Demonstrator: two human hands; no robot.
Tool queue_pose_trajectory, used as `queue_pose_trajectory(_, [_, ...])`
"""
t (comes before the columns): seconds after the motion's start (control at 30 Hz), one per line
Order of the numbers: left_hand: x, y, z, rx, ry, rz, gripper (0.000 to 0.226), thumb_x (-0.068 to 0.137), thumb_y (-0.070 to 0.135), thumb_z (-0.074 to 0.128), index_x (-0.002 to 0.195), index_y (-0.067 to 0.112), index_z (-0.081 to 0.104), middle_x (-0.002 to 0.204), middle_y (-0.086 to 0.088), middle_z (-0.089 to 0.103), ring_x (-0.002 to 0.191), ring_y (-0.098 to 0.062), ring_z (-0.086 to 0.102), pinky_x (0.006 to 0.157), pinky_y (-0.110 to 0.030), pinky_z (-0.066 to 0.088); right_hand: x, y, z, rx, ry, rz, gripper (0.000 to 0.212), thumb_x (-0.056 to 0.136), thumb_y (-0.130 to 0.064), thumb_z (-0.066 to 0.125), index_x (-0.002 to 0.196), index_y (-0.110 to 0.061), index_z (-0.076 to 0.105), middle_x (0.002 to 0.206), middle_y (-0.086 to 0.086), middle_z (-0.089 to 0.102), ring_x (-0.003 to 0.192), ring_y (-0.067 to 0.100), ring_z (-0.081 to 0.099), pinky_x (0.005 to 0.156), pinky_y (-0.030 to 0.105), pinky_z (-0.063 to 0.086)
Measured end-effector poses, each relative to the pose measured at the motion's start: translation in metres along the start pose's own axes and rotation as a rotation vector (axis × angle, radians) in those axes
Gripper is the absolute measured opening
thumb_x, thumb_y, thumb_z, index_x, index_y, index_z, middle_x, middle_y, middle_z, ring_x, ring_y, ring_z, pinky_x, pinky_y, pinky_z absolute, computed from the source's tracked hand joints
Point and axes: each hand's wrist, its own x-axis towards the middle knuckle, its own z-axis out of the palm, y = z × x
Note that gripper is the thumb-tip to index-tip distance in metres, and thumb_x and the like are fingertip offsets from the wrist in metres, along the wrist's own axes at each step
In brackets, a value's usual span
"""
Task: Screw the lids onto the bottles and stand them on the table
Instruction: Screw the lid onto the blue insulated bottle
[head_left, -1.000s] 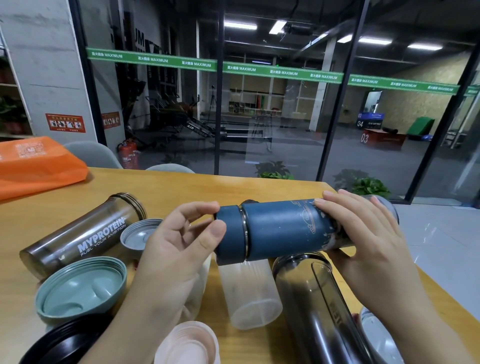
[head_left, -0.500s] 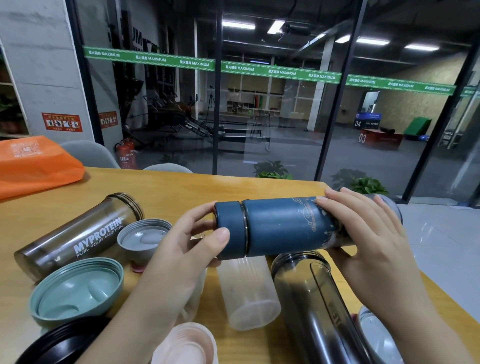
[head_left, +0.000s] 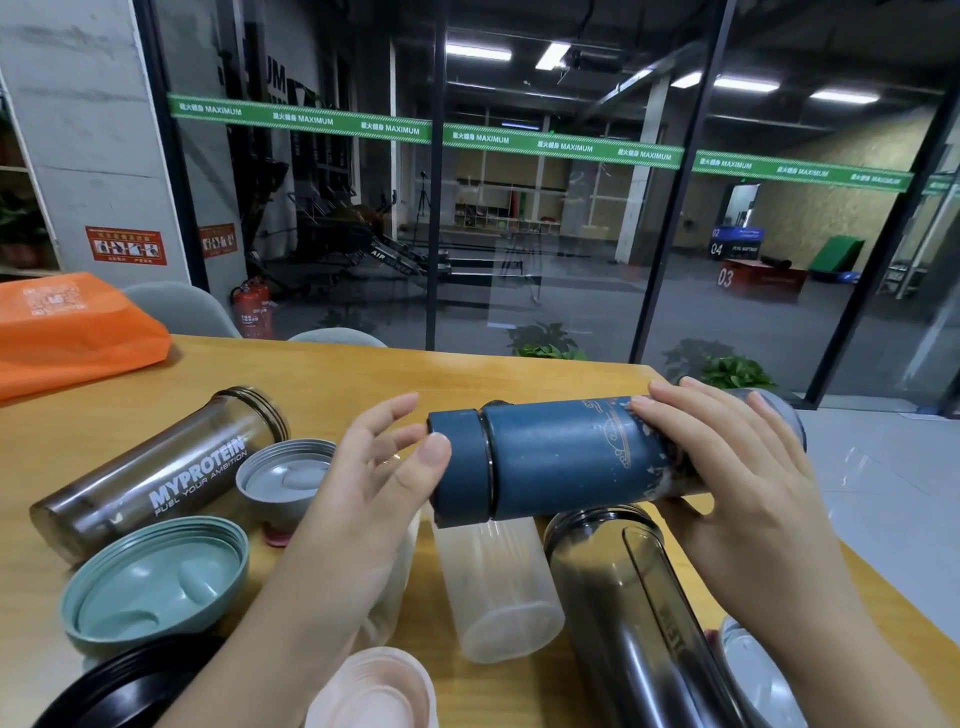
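Observation:
A dark blue bottle (head_left: 566, 457) lies level in the air above the table (head_left: 337, 374), its blue lid (head_left: 460, 467) on its left end. My right hand (head_left: 727, 478) grips the bottle's body at the right end. At the lid end, my left hand (head_left: 363, 493) has its fingers spread and nearly straight, with the thumb touching the lid's side. Lidless bottles lie on the table: a smoky MYPROTEIN bottle (head_left: 156, 467) at the left, a clear plastic one (head_left: 498, 587) and a dark one (head_left: 634, 623) under the blue bottle.
Loose lids lie upside down: grey (head_left: 283, 480), green (head_left: 156, 582), black (head_left: 130, 691), pink (head_left: 374, 691), and a pale one (head_left: 753, 670) at the right edge. An orange bag (head_left: 67, 327) sits far left. A glass wall stands behind the table.
My left hand's fingers have uncurled from the blue lid and now spread, only the thumb touching it. The bottle stays level in my right hand.

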Motion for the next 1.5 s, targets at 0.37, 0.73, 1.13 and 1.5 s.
queue_pose_trajectory(0.37, [-0.004, 0.002, 0.002, 0.028, -0.063, -0.025, 0.075, 0.047, 0.045, 0.072, 0.118, 0.021, 0.061, 0.109, -0.001, 0.071, 0.095, -0.013, 0.067, 0.07, -0.024, 0.052, 0.0, -0.001, 0.001, 0.007, -0.007, 0.01, 0.088, 0.054, 0.006, 0.086, 0.127, -0.025, 0.048, 0.129, -0.011, 0.05, 0.126, 0.018, 0.046, 0.111, 0.039, 0.026])
queue_pose_trajectory(0.73, [-0.006, 0.006, -0.003, 0.068, -0.145, 0.037, 0.073, 0.05, 0.01, 0.074, 0.118, 0.032, 0.058, 0.116, 0.007, 0.066, 0.106, -0.011, 0.063, 0.077, -0.02, 0.053, 0.0, -0.001, 0.002, 0.016, -0.015, 0.02, 0.086, 0.055, 0.003, 0.086, 0.127, -0.024, 0.048, 0.129, -0.008, 0.053, 0.126, 0.018, 0.046, 0.112, 0.034, 0.023])
queue_pose_trajectory(1.13, [-0.003, 0.005, 0.0, 0.095, -0.085, 0.006, 0.074, 0.041, 0.054, 0.077, 0.108, 0.065, 0.049, 0.131, 0.027, 0.046, 0.124, 0.001, 0.047, 0.109, -0.039, 0.035, 0.0, -0.002, 0.001, 0.011, -0.021, 0.016, 0.087, 0.055, 0.006, 0.085, 0.127, -0.025, 0.048, 0.128, -0.01, 0.051, 0.126, 0.017, 0.045, 0.113, 0.036, 0.022])
queue_pose_trajectory(1.5, [-0.008, 0.005, 0.004, 0.352, 0.019, -0.019, 0.063, 0.055, 0.075, 0.054, 0.105, 0.036, 0.06, 0.093, 0.014, 0.065, 0.062, 0.003, 0.056, 0.06, -0.016, 0.044, -0.001, -0.005, 0.004, 0.016, -0.054, 0.011, 0.088, 0.055, 0.007, 0.085, 0.128, -0.025, 0.047, 0.13, -0.007, 0.054, 0.127, 0.018, 0.046, 0.113, 0.037, 0.023])
